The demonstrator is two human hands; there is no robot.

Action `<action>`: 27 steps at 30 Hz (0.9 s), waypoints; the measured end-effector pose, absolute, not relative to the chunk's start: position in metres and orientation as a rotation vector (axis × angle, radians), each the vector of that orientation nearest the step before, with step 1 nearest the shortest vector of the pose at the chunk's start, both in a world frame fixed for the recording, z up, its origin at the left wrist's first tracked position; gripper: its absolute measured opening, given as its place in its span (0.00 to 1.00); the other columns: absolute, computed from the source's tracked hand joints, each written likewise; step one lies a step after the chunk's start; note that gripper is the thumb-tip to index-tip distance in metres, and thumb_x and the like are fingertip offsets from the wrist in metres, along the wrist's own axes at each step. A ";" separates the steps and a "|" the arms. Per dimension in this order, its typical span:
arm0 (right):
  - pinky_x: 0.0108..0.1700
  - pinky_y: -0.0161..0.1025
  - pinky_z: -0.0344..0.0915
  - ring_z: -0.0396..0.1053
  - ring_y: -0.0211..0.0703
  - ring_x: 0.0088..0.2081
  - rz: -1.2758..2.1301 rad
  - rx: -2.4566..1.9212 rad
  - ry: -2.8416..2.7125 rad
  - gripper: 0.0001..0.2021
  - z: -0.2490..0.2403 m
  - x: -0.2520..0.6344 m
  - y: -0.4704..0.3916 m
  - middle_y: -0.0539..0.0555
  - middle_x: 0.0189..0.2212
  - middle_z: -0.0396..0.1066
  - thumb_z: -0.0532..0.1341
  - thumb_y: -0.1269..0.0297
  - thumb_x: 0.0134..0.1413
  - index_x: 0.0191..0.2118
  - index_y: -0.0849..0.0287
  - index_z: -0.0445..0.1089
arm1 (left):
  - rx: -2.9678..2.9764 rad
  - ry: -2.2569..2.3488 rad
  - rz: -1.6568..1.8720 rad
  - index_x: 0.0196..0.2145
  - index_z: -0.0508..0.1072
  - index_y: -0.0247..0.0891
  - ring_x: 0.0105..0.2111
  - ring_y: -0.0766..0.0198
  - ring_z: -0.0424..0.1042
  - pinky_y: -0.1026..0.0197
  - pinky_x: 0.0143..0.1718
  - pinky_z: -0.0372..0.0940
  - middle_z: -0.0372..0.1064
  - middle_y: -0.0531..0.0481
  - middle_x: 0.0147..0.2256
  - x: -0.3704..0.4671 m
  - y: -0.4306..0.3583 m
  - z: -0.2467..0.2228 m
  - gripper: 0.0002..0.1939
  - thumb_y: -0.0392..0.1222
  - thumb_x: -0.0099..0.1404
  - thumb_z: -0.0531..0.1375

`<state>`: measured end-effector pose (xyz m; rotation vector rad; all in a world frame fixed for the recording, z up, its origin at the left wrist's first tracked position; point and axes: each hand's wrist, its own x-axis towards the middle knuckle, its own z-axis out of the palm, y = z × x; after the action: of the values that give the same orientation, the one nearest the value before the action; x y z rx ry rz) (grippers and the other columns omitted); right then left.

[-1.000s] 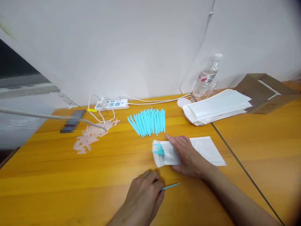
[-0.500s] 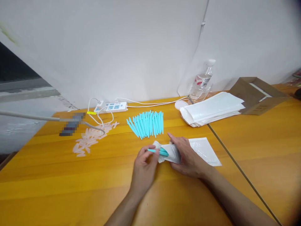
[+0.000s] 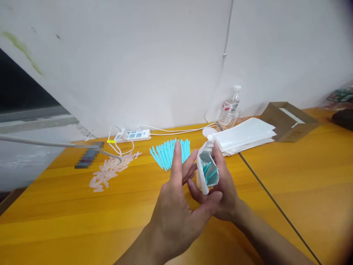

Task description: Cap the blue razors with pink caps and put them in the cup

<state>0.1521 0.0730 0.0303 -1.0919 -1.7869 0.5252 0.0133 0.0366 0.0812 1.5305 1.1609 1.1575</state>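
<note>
A white padded envelope (image 3: 202,173) stands with its mouth open toward me, several teal sticks (image 3: 208,172) inside it. My right hand (image 3: 224,191) is wrapped round the envelope from the right and below. Just left of it is my left hand (image 3: 180,209), its fingers spread and nothing between them; the thumb reaches over near the lower edge of the envelope. Beyond my left hand, a row of teal sticks (image 3: 165,154) lies on the wooden table (image 3: 82,224), partly hidden by the index finger.
Pale pink pieces (image 3: 110,171) lie scattered at the left, near a blurred dark object (image 3: 89,154) and a power strip (image 3: 138,135) with cables. Farther right are stacked white envelopes (image 3: 245,134), a plastic bottle (image 3: 230,108) and an open cardboard box (image 3: 289,123).
The envelope has been tipped upright, and the teal sticks my left hand held are now inside it. My left hand has let go and opened. The view has shifted.
</note>
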 end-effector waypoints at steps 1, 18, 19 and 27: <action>0.62 0.59 0.61 0.59 0.59 0.62 0.523 -1.092 -1.760 0.56 0.036 0.151 0.071 0.64 0.64 0.55 0.65 0.59 0.52 0.71 0.54 0.21 | 1.583 1.160 1.150 0.70 0.32 0.57 0.61 0.50 0.64 0.43 0.62 0.61 0.59 0.45 0.65 0.012 0.039 0.085 0.57 0.41 0.59 0.68; 0.63 0.45 0.63 0.64 0.47 0.62 -0.353 -1.372 -2.032 0.29 0.056 0.244 0.112 0.55 0.63 0.63 0.52 0.73 0.62 0.68 0.52 0.54 | 1.607 1.184 1.131 0.70 0.43 0.54 0.53 0.56 0.72 0.52 0.55 0.70 0.60 0.45 0.64 -0.015 0.041 0.060 0.41 0.45 0.67 0.61; 0.63 0.44 0.63 0.63 0.45 0.63 -0.408 -1.428 -2.033 0.29 0.060 0.262 0.126 0.54 0.63 0.63 0.52 0.73 0.63 0.68 0.50 0.55 | 1.603 1.216 1.097 0.69 0.44 0.54 0.52 0.57 0.73 0.51 0.55 0.69 0.60 0.44 0.64 -0.019 0.042 0.052 0.40 0.46 0.67 0.61; 0.57 0.78 0.44 0.57 0.73 0.64 -0.188 -1.598 -2.294 0.21 -0.024 0.387 0.225 0.63 0.60 0.66 0.52 0.63 0.63 0.57 0.46 0.71 | 1.719 1.335 0.811 0.65 0.58 0.54 0.48 0.57 0.74 0.52 0.50 0.71 0.66 0.45 0.59 -0.071 0.027 0.007 0.30 0.48 0.67 0.59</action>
<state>0.3872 0.2251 -0.0240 -1.5983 -2.2938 -0.1877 -0.0705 0.0269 0.0075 1.7191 1.3350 0.8109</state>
